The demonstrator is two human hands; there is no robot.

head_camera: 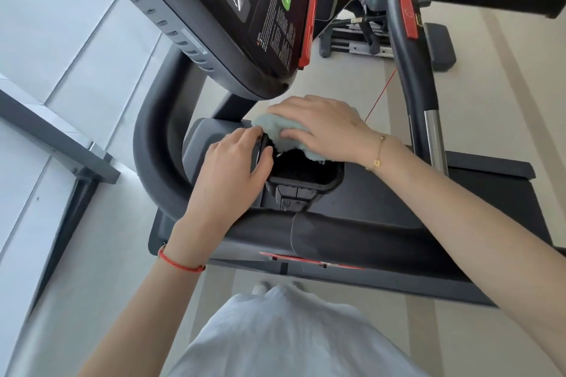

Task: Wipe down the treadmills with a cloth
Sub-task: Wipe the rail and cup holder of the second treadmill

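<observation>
Gym floor, treadmill (382, 193) console: right hand (324, 128) presses the cloth (275, 131) flat-fingered into the cup holder (306, 174); left hand (235, 159) pinches its rim. Belt, rails seemingly remain.

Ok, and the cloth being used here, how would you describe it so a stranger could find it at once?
Start at the treadmill console, the big black panel at top, and drop just below its lower edge. There the right hand presses the cloth onto the far rim of an open black cup holder. It is the only pale blue-green, fluffy thing among hard black parts.
</observation>
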